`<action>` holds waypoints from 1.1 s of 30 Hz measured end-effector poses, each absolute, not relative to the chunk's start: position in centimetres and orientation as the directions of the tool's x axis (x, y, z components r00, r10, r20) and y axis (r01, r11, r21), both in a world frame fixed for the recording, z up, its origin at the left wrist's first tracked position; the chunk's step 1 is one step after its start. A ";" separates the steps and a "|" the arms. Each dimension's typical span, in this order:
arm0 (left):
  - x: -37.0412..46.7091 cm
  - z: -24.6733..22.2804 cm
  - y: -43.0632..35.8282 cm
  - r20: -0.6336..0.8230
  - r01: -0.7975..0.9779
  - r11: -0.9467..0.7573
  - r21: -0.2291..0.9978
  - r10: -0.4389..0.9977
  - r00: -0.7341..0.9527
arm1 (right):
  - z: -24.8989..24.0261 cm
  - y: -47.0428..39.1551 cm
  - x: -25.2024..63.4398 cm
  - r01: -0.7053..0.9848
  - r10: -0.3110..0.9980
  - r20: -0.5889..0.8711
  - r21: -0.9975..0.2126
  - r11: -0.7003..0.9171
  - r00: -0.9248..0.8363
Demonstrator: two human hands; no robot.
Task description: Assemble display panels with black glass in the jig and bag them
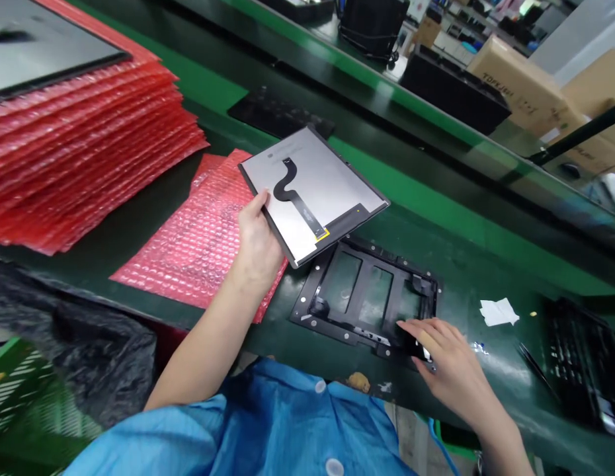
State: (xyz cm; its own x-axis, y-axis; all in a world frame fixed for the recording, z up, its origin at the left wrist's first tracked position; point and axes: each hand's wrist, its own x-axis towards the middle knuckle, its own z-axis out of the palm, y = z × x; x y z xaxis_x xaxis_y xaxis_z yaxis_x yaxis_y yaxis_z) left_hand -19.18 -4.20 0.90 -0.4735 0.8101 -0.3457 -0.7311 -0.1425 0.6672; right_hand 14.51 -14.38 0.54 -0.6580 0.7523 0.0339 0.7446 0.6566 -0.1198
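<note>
Panel (pixel 327 173) aslant, long axis down rightward; left hand (pixel 259 231) gripping it; right hand (pixel 449 354) at frame (pixel 359 291), grip unclear.

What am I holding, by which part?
Your left hand holds the display panel by its left edge; whether your right hand grips the black frame is unclear.

From my remote post I see a thin display panel (pixel 321 182) held aloft at a tilt, its silver-grey back facing me. A black S-curved ribbon cable (pixel 302 209) lies across that back, running to a yellow-edged patch by a dark strip along one side. Lower down I see a black rectangular frame (pixel 361 289) lying flat on the green bench (pixel 461 284) — two crossbars, openings between them, pale round dots around the rim. From my angle, the panel overlaps the frame's far-left corner.
</note>
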 end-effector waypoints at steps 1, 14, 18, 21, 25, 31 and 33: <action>-19.2 0.8 -4.1 -0.339 -0.730 -0.147 0.667 0.813 -0.473 | 0.6 -14.4 14.6 0.745 0.754 0.028 -0.130 0.654 -0.656; -14.4 0.5 -5.3 -0.282 -0.698 0.033 0.715 0.927 -0.246 | 1.6 -10.4 7.4 0.654 0.567 0.618 -0.110 0.749 -0.545; -12.6 1.3 -7.2 -0.278 -0.660 0.161 0.733 0.957 -0.076 | 1.4 -9.1 6.7 0.507 0.392 0.725 -0.068 0.859 -0.567; -11.9 2.8 -8.5 -0.208 -0.646 0.221 0.731 0.973 0.098 | 2.0 -9.4 7.7 0.498 0.361 0.790 -0.083 0.863 -0.495; -12.6 4.7 -9.7 0.036 -0.634 0.132 0.762 0.969 0.246 | 3.9 -10.5 10.1 0.639 0.559 0.827 -0.403 0.655 -0.052; -16.0 2.5 -9.4 0.100 -0.329 -0.132 0.935 0.988 -0.114 | 3.6 -9.4 15.9 0.230 0.714 0.338 -0.941 0.248 0.613; -17.1 0.7 -9.2 0.081 -0.178 -0.111 0.978 0.983 -0.168 | 2.3 -9.2 17.4 0.089 0.818 0.085 -0.995 0.042 0.568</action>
State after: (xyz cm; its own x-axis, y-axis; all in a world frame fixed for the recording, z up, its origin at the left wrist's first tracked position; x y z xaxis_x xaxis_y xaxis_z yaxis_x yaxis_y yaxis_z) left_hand -17.11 -9.24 0.75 -0.1677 0.9825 0.0806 -0.1778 -0.1105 0.9778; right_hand 17.43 -9.17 2.27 0.5682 0.8185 0.0852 0.0892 0.0417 -0.9951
